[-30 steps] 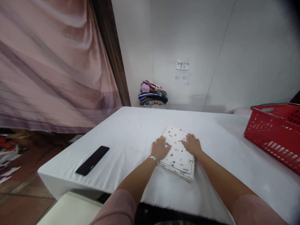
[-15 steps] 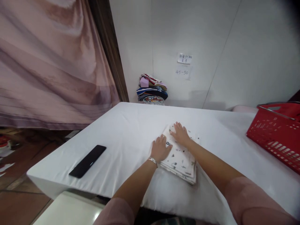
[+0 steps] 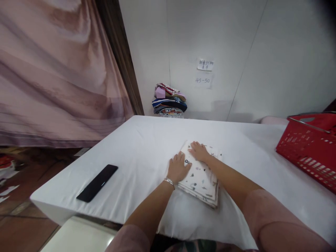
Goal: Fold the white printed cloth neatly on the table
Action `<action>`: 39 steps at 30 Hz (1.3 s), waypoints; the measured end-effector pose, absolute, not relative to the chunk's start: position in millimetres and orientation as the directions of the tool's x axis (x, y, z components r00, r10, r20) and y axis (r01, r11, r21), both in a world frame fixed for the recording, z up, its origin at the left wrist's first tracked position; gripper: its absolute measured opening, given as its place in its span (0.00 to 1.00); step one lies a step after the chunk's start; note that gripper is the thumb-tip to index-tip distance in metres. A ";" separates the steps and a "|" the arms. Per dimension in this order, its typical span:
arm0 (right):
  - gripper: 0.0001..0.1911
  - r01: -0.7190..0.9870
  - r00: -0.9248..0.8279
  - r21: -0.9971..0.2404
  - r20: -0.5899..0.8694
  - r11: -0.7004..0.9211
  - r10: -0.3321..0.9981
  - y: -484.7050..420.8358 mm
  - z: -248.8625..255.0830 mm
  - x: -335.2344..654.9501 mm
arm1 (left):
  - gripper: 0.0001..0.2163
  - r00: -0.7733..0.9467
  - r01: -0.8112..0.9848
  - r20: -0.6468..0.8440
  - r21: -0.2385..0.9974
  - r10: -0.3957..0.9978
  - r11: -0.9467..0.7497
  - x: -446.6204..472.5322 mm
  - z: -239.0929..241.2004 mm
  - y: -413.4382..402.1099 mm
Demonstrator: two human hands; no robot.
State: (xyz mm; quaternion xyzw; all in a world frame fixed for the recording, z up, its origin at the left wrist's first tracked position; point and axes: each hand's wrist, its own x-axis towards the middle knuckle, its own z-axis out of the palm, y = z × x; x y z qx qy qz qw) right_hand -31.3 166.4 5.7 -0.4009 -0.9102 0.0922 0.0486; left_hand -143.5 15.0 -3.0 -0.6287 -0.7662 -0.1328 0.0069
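Observation:
A white cloth with small grey and dark prints (image 3: 201,182) lies folded in several layers near the front of the table. My left hand (image 3: 178,168) rests flat along its left edge, fingers spread, a silvery bracelet at the wrist. On the upper part of the cloth my right hand (image 3: 199,152) lies palm down with its fingers stretched out. Both hands press from above and neither grips the fabric. The palms hide parts of the print.
White sheeting covers the table (image 3: 147,147). A black phone (image 3: 97,183) lies at its left, and a red basket (image 3: 309,147) stands at the right. Behind the far edge is a stack of folded fabrics (image 3: 169,99). A pink curtain (image 3: 57,70) hangs at the left.
My right hand has slid slightly back toward me over the cloth, showing more of its far edge. My left hand stays at the left edge. The view has shifted a little.

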 end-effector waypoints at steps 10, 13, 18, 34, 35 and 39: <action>0.27 0.870 -0.483 -0.192 -0.150 0.454 0.863 206.5 20.6 56.0 | 0.29 -0.215 0.962 0.128 0.196 0.968 0.188 -143.2 -1.0 16.1; 0.26 0.866 -0.495 -0.174 -0.177 0.468 0.851 212.0 19.2 60.7 | 0.29 -0.210 0.959 0.140 0.224 0.967 0.176 -142.9 1.1 14.6; 0.25 0.866 -0.498 -0.187 -0.236 0.464 0.834 220.6 24.5 61.2 | 0.29 -0.191 0.941 0.088 0.298 0.978 0.157 -145.3 8.5 13.7; 0.29 0.830 -0.466 -0.550 -0.601 0.087 0.650 123.9 44.3 192.2 | 0.26 -0.115 0.855 -0.287 0.459 0.951 0.241 -173.8 41.4 -4.5; 0.31 0.816 -0.483 -0.562 -0.531 0.138 0.696 128.5 44.5 186.5 | 0.25 -0.103 0.853 -0.294 0.465 0.950 0.236 -174.1 42.7 -2.0; 0.41 0.709 -0.590 -0.627 -0.277 0.323 0.758 153.3 45.4 147.5 | 0.23 -0.045 0.833 -0.349 0.504 0.936 0.228 -178.0 47.6 3.3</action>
